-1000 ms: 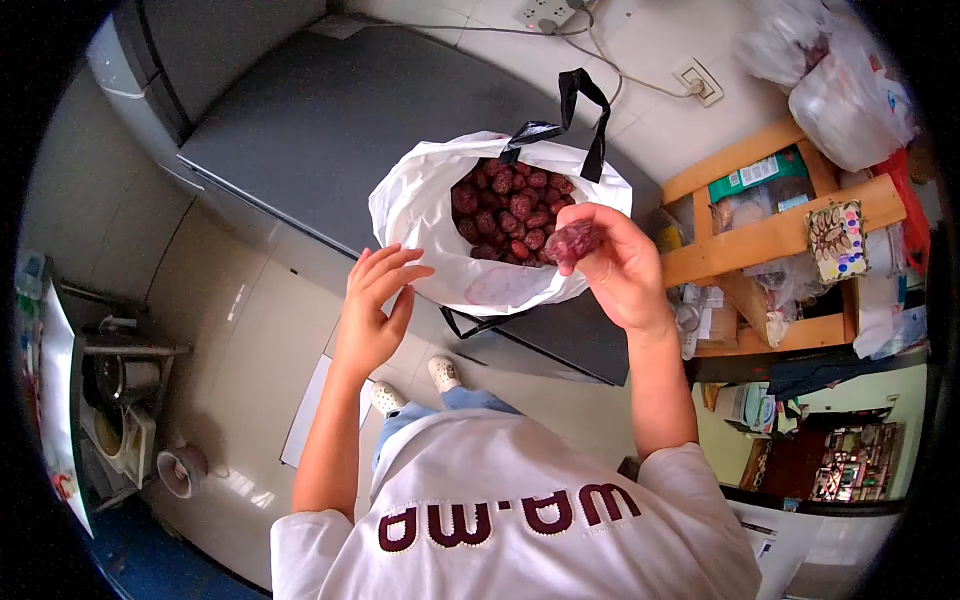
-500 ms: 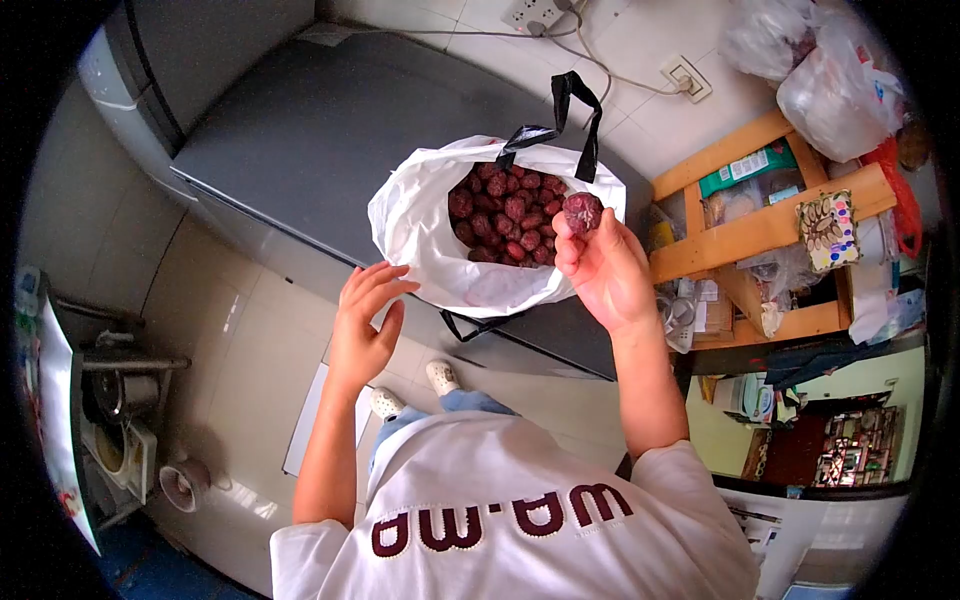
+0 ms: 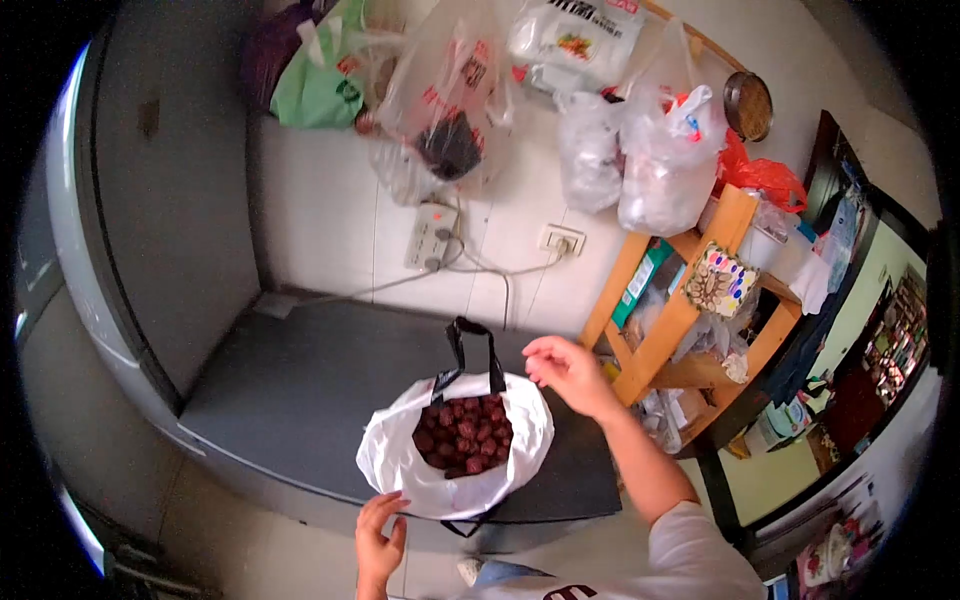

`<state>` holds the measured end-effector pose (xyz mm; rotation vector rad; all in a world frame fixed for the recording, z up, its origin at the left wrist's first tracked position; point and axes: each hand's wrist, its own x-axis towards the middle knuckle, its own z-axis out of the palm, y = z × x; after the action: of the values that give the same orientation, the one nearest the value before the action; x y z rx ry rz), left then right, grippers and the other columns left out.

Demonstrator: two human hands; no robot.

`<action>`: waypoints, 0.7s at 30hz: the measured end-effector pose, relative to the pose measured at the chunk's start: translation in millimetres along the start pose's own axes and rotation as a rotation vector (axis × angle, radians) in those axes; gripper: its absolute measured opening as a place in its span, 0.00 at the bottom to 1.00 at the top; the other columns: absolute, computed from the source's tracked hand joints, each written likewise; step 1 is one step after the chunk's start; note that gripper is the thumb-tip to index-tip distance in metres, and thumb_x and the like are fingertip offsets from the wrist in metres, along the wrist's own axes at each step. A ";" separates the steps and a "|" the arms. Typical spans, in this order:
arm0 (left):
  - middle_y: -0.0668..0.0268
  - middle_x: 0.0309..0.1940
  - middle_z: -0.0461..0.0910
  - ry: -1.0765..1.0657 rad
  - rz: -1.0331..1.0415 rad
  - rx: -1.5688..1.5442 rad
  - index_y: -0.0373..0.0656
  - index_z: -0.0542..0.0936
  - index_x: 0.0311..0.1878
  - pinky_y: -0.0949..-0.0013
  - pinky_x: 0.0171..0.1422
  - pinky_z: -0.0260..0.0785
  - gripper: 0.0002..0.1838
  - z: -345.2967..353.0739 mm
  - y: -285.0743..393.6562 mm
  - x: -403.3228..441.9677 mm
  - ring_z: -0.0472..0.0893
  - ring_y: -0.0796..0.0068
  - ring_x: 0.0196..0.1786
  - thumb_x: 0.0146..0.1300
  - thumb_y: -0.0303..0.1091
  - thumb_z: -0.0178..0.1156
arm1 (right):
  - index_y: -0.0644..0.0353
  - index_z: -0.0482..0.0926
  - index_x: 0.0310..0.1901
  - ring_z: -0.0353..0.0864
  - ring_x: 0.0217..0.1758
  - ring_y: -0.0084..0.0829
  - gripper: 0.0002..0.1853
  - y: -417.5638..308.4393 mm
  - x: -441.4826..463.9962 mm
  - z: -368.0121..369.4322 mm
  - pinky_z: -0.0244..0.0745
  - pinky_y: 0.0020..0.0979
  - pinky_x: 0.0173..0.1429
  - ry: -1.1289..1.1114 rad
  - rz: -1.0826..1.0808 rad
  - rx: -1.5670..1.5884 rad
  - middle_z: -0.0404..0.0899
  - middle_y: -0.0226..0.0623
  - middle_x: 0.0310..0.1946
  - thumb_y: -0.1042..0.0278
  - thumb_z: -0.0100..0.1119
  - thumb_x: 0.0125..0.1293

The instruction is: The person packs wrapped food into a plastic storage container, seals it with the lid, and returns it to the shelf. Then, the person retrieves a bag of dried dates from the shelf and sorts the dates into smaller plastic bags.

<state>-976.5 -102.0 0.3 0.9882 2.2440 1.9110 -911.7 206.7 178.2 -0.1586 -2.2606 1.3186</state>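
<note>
A white plastic bag [image 3: 385, 450] with black handles stands on the dark grey top of an appliance, its mouth spread wide. Inside lies a heap of dried red dates [image 3: 465, 435]. My left hand [image 3: 380, 540] is at the bag's near left edge, fingers apart and holding nothing; whether the fingertips touch the plastic I cannot tell. Beyond the bag's right rim, my right hand [image 3: 565, 375] is raised near the black handle [image 3: 475, 355]. Its fingers are curled together, and whatever they may hold is hidden.
The grey appliance top [image 3: 290, 370] runs along a tiled wall with a power strip [image 3: 430, 235] and a socket [image 3: 562, 240]. Several filled plastic bags [image 3: 670, 165] hang above. To the right stands a wooden rack [image 3: 655, 350] crowded with packets.
The view has tilted up, showing more wall and hanging bags. My right hand has moved from over the bag's right side to beyond its rim; the date it held no longer shows.
</note>
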 end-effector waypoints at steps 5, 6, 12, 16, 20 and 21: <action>0.59 0.46 0.78 0.043 0.055 0.060 0.41 0.80 0.39 0.62 0.59 0.61 0.14 -5.0 16.3 21.1 0.73 0.59 0.53 0.46 0.21 0.56 | 0.64 0.75 0.31 0.73 0.26 0.17 0.06 -46.8 68.5 -64.6 0.69 0.21 0.31 0.129 -0.206 -0.256 0.75 0.28 0.23 0.71 0.56 0.62; 0.57 0.47 0.77 0.078 0.075 0.078 0.39 0.80 0.39 0.62 0.59 0.61 0.14 -3.1 19.1 29.5 0.72 0.60 0.54 0.46 0.19 0.55 | 0.64 0.75 0.30 0.72 0.24 0.17 0.07 -67.3 83.7 -76.0 0.69 0.21 0.30 0.153 -0.259 -0.372 0.75 0.28 0.21 0.70 0.57 0.62; 0.57 0.51 0.74 0.118 0.169 0.160 0.39 0.79 0.44 0.65 0.60 0.61 0.11 -3.1 43.7 57.6 0.70 0.61 0.56 0.57 0.26 0.56 | 0.62 0.77 0.33 0.75 0.23 0.33 0.09 -137.5 168.9 -166.7 0.70 0.30 0.31 0.510 -0.487 -0.951 0.77 0.41 0.22 0.64 0.56 0.60; 0.57 0.50 0.75 0.173 0.219 0.191 0.39 0.79 0.45 0.64 0.59 0.61 0.11 1.2 56.9 70.5 0.71 0.61 0.55 0.58 0.27 0.56 | 0.57 0.79 0.38 0.79 0.35 0.46 0.09 -157.7 226.4 -275.0 0.72 0.42 0.39 0.783 -0.637 -1.185 0.79 0.47 0.32 0.67 0.52 0.58; 0.57 0.49 0.76 0.205 0.238 0.174 0.38 0.79 0.44 0.63 0.58 0.62 0.11 10.2 63.7 81.9 0.72 0.59 0.54 0.58 0.27 0.56 | 0.60 0.77 0.43 0.80 0.38 0.42 0.11 -169.6 238.6 -306.1 0.73 0.35 0.42 0.717 -0.401 -1.253 0.80 0.45 0.35 0.72 0.49 0.60; 0.57 0.49 0.76 0.189 0.237 0.153 0.38 0.79 0.43 0.63 0.59 0.62 0.10 11.3 67.5 86.1 0.72 0.59 0.54 0.58 0.27 0.56 | 0.60 0.78 0.41 0.79 0.40 0.44 0.11 -171.0 245.5 -301.9 0.72 0.37 0.45 0.720 -0.450 -1.148 0.79 0.46 0.36 0.72 0.49 0.58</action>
<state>-1010.8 -48.0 89.8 1.1884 2.5113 2.0270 -950.6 438.3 532.4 -0.4000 -1.9330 -0.3415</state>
